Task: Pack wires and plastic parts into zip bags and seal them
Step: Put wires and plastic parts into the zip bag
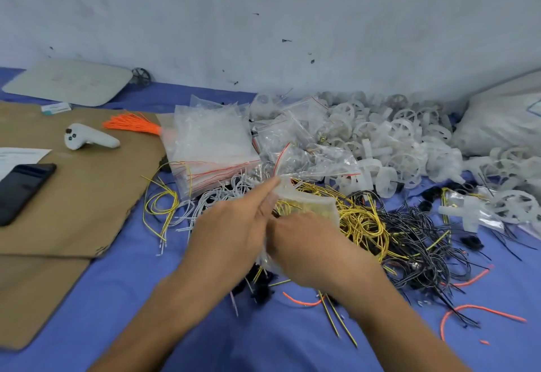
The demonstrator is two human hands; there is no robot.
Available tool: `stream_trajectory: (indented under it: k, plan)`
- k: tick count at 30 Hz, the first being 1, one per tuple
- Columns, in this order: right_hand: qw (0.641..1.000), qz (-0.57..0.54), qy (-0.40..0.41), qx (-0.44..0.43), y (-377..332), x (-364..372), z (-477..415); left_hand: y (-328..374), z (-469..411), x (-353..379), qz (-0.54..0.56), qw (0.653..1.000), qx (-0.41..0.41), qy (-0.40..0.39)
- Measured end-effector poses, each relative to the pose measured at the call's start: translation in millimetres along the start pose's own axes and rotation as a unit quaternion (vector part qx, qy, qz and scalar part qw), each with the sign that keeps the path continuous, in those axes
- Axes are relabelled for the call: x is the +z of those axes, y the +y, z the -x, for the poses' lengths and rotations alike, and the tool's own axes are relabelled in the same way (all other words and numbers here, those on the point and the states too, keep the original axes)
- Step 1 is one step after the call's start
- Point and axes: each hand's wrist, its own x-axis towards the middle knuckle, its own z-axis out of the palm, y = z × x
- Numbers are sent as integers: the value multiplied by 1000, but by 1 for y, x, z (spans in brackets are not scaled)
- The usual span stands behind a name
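The zip bag (307, 205) sits mid-scene between your hands, just above the tangle of yellow wires (360, 219) on the blue cloth (146, 298). It is thin, slick and floppy, and the springy wires inside will probably push its mouth open, so take it by the stiffer zip strip at the top. Your left hand (231, 231) has its fingers (268, 188) stretched out, forefinger laid along the bag's edge. Your right hand (307, 243) grips the bag's near side, fingers curled, blurred.
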Motion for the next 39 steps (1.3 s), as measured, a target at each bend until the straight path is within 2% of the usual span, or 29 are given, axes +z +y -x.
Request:
stream_trajectory:
  k: [2,4,7,8,9,10,11,12,13,14,17,18,20,22,24,28,30,32,34,37,39]
  plan:
    - [996,25,64,-56,-2,-20,12,4,-11,-15,27,1000,13,-4]
    - [992,50,80,-79,-3,-45,28,7,-26,-33,51,998,21,2]
    - [981,-23,170,-93,12,-81,46,4,-58,-68,87,995,23,38]
    - [967,-63,228,-96,15,-89,50,3,-68,-80,106,992,27,67]
    - [932,-123,327,-97,19,-93,52,1,-78,-94,131,986,20,105]
    - [880,-178,430,-94,22,-96,53,-2,-85,-108,157,978,4,140]
    - [832,-225,500,-83,24,-92,50,-7,-92,-120,172,970,-14,169]
    - [799,-261,537,-69,25,-85,44,-14,-97,-132,177,966,-32,185]
    - [791,-286,538,-54,25,-74,35,-21,-102,-141,162,967,-46,191]
    - [809,-298,506,-36,24,-61,22,-28,-106,-148,144,969,-55,193]
    - [928,-248,279,3,13,-11,-27,-41,-103,-152,105,969,-43,218]
    - [951,-219,219,3,7,6,-40,-43,-97,-151,87,968,-29,232]
    - [969,-201,146,-13,-10,36,-58,-47,-83,-147,46,967,-12,249]
    - [968,-206,128,-58,-32,61,-68,-52,-71,-146,25,968,-15,248]
    - [972,-168,143,-87,-53,80,-76,-56,-65,-145,18,970,-27,241]
    - [983,-68,155,-71,-71,97,-94,-58,-55,-143,16,971,-31,235]
    - [984,-69,146,-73,-73,96,-97,-59,-53,-140,11,972,-31,234]
    - [978,-129,149,-73,-71,87,-94,-57,-50,-137,5,973,-30,228]
    - [949,-258,169,-62,-61,73,-88,-55,-48,-136,9,974,-27,223]
    - [862,-485,144,-12,-31,56,-73,-53,-46,-134,36,973,-27,227]
    - [775,-617,138,24,-11,49,-59,-52,-48,-131,50,971,-28,233]
